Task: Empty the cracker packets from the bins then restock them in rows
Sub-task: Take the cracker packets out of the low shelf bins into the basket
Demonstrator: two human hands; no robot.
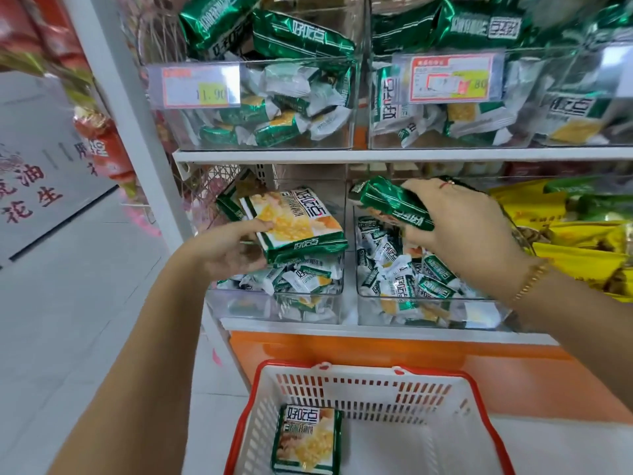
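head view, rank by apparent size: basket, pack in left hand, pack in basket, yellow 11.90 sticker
1. basket
2. pack in left hand and pack in basket: near alike, unranked
3. yellow sticker

Green-white cracker pkts (pixel 291 221) w/ yellow print; white slotted basket (pixel 376 389) (red rim).

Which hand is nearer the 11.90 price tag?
Left. The left hand grips a large packet at the bin below the price tag; the right hand grips a green packet over the neighbouring bin.

The left bin (pixel 274 310) and right bin (pixel 428 313) were set side by side on the shelf (pixel 376 332). Before it a basket (pixel 359 370) was placed, one cracker packet (pixel 306 440) inside.
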